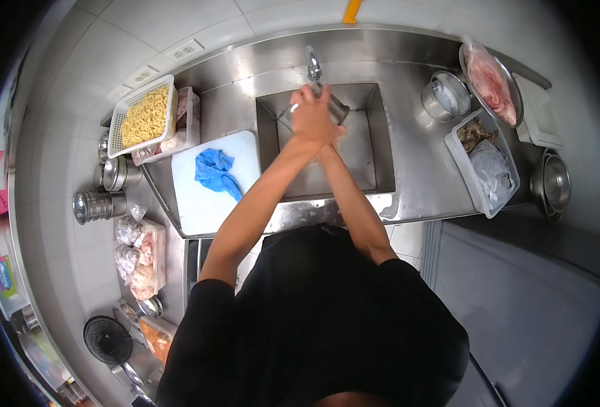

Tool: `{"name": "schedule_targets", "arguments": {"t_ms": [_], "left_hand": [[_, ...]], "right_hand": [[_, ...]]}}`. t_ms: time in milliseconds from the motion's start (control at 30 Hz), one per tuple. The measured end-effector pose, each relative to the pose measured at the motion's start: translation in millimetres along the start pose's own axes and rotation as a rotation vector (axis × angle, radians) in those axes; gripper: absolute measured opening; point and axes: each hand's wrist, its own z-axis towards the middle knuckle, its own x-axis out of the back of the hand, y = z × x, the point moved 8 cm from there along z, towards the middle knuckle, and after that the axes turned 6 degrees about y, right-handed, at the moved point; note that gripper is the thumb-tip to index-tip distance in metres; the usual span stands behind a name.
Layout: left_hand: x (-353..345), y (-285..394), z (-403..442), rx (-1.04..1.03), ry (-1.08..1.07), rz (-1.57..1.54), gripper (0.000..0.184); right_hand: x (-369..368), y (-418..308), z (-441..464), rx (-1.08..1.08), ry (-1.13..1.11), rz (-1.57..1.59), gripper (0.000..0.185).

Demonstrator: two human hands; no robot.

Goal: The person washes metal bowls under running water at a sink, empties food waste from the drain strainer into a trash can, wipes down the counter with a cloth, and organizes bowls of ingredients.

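Over the steel sink (371,159), below the faucet (314,64), both hands are close together with a metal container (338,108). My left hand (312,117) lies uppermost, its fingers curved over the container. My right hand (338,133) is beneath and beside it; most of its fingers are hidden, so its hold cannot be made out. Parts of the container show on both sides of my left hand. Left of the sink, a crumpled blue cloth (214,171) rests on a white cutting board (192,203).
At the left are a basket of noodles (145,115), stacked steel bowls (100,206) and bagged food (141,254). At the right stand a steel pot (446,96), a plate with bagged meat (491,83) and a white bin (467,171) with bags.
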Motion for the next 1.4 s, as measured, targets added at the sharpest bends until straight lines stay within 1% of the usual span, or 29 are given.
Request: {"name": "schedule_targets", "arguments": {"t_ms": [100,167,233,267,300,333,367,433,467,500,533,600,633,700,733,800,833,867,933,1033,1133,1233,1267,1333,1400], "left_hand": [[-0.4,-59.4,-12.8,0.226,-0.094,-0.352,0.099],[-31.4,-100.8,-40.4,0.561,-0.299,-1.055,0.092],[-64.9,-125.0,-77.4,0.696,-0.272,-1.606,0.081],[-84.6,-137.4,-94.6,0.686,-0.259,-1.727,0.076],[-101.1,-145.6,-113.8,0.675,-0.248,-1.848,0.072],[-111.0,-155.5,-134.9,0.736,-0.184,-1.885,0.071],[-112.5,-164.5,-152.0,0.793,-0.115,-1.920,0.070],[-84.5,-174.5,-173.6,0.812,-0.013,-1.926,0.071],[-86.8,-186.1,-187.3,0.886,-0.014,-1.939,0.070],[-88.6,-197.4,-198.5,0.916,0.039,-2.005,0.071],[-83.3,-206.5,-205.5,0.914,0.110,-1.985,0.071],[-66.7,-215.0,-212.1,0.894,0.216,-1.926,0.071],[-59.6,-216.1,-207.9,0.837,0.238,-1.934,0.071],[-44.2,-213.5,-205.5,0.829,0.269,-1.957,0.072],[-50.0,-215.6,-210.4,0.850,0.269,-1.989,0.071],[-64.5,-222.7,-219.4,0.884,0.272,-2.057,0.071],[-60.4,-223.8,-222.4,0.888,0.289,-2.052,0.070],[-56.2,-223.5,-226.2,0.891,0.307,-2.050,0.069],[-48.0,-223.8,-232.1,0.921,0.321,-2.048,0.066],[-48.0,-227.9,-240.8,0.951,0.284,-2.078,0.065],[-39.8,-228.0,-248.4,0.979,0.296,-2.060,0.068],[-40.5,-233.0,-259.1,1.004,0.303,-2.077,0.072],[-40.8,-235.8,-263.1,1.000,0.312,-2.074,0.073],[-38.5,-241.1,-270.7,1.007,0.330,-2.070,0.074],[-38.5,-248.5,-281.0,1.004,0.345,-2.077,0.074]], "right_hand": [[-5.5,-27.0,-3.8,0.054,-0.063,-0.425,0.066],[-12.6,-38.9,-4.5,0.073,-0.116,-0.669,0.067],[-24.0,-39.1,-5.0,0.120,-0.195,-0.848,0.067],[-30.6,-36.7,-4.2,0.185,-0.246,-0.908,0.068],[-37.4,-22.7,0.3,0.350,-0.317,-0.956,0.061],[-42.4,-24.8,2.4,0.526,-0.309,-0.922,0.045],[-39.1,-20.9,11.2,0.370,-0.328,-0.855,0.041],[-25.4,-12.7,22.5,0.057,-0.369,-0.709,0.035],[-7.3,-15.7,34.9,-0.051,-0.221,-0.615,0.032],[16.2,-14.2,45.7,-0.169,-0.081,-0.514,0.029],[56.6,24.5,100.9,-0.047,-0.055,-0.776,0.034],[100.6,25.3,148.3,0.166,0.386,-1.044,0.042],[85.9,36.0,156.1,0.209,0.263,-1.027,0.045],[65.6,48.2,163.2,0.300,0.038,-0.991,0.051],[55.2,64.6,162.8,0.409,-0.169,-1.263,0.050],[81.0,97.7,171.4,0.232,-0.093,-0.832,0.045],[85.1,101.3,169.7,0.142,-0.055,-0.617,0.043],[99.2,108.8,162.5,0.002,0.036,-0.363,0.035],[107.5,108.5,110.0,-0.278,0.223,0.154,0.023],[100.5,109.4,91.0,-0.293,0.123,0.477,0.016],[104.1,103.3,105.7,-0.255,0.012,0.693,0.020],[109.2,90.1,118.5,-0.241,0.017,0.675,0.024],[113.8,88.0,120.9,-0.224,0.112,0.679,0.022],[87.4,61.8,103.9,-0.194,0.297,0.687,0.020],[99.5,94.8,111.1,-0.195,0.295,0.790,0.016]]}}
